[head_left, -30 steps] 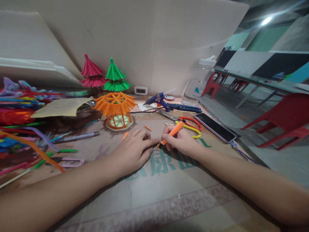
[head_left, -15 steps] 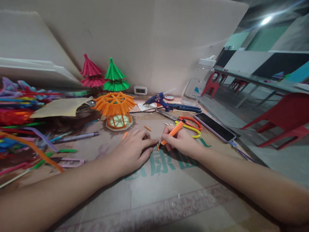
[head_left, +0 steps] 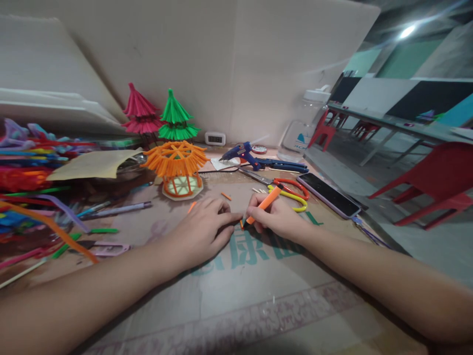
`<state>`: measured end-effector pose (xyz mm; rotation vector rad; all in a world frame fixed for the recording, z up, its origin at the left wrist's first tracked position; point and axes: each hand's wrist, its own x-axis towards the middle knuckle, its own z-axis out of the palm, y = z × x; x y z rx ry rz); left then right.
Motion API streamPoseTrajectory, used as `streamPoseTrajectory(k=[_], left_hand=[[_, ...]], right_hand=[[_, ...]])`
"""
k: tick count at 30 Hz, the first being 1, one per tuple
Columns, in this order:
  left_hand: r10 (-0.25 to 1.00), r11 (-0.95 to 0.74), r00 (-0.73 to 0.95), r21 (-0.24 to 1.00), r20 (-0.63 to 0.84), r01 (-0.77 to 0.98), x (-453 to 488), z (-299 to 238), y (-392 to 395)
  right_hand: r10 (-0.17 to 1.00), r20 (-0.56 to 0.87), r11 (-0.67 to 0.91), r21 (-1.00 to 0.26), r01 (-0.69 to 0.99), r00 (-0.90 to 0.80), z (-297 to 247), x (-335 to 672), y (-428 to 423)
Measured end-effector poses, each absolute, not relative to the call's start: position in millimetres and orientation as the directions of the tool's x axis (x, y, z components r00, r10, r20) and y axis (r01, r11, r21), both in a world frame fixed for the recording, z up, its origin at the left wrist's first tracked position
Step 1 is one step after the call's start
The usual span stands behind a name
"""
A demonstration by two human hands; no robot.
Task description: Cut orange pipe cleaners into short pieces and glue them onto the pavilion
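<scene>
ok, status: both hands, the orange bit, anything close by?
Right hand gripping orange marker, tip down beside small orange stick. Left hand with index finger extended toward it, contact unclear. Scissors lying just beyond right hand.

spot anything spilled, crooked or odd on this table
I see no spill. The orange pipe-cleaner pavilion stands out: its roof top is an open, spoked frame, whereas the green pipe-cleaner tower behind it rises to a point.

Left grip (head_left: 212, 222) palm-down, right grip (head_left: 268, 214) in a tight pinch (both forearms (head_left: 121, 278) inward)
</scene>
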<state>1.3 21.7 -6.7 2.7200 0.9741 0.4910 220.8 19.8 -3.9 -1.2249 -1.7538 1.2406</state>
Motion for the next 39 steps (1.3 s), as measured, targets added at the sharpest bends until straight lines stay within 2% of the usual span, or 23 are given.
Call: streamPoseTrajectory(k=[4, 11, 20, 29, 35, 39], left_hand=[[0.649, -0.756, 0.721, 0.309, 0.241, 0.577, 1.1, -7.6, 21.6], [0.640, -0.765, 0.726, 0.305, 0.253, 0.568, 0.8, -7.4, 22.1], [0.648, -0.758, 0.719, 0.307, 0.253, 0.576, 0.1, -8.3, 22.1], [0.647, -0.758, 0.722, 0.320, 0.247, 0.569, 0.2, -7.2, 21.8], [0.647, -0.758, 0.715, 0.325, 0.264, 0.566, 0.2, -7.4, 21.9], [0.651, -0.754, 0.715, 0.325, 0.255, 0.571, 0.0, -7.6, 21.7]], right_hand=[[0.935, -0.005, 0.111, -0.945, 0.307, -0.353, -5.2, 221.8, 19.1], [0.965, 0.042, 0.134, -0.927, 0.350, -0.259, -5.1, 220.4, 21.3], [0.933, -0.020, 0.102, -0.943, 0.317, -0.359, -5.7, 222.2, 19.7], [0.951, 0.049, 0.160, -0.924, 0.346, -0.306, -3.7, 221.3, 20.3], [0.924, -0.035, 0.092, -0.946, 0.311, -0.381, -4.4, 221.9, 18.2], [0.937, -0.003, 0.117, -0.939, 0.323, -0.349, -4.8, 221.8, 18.5]])
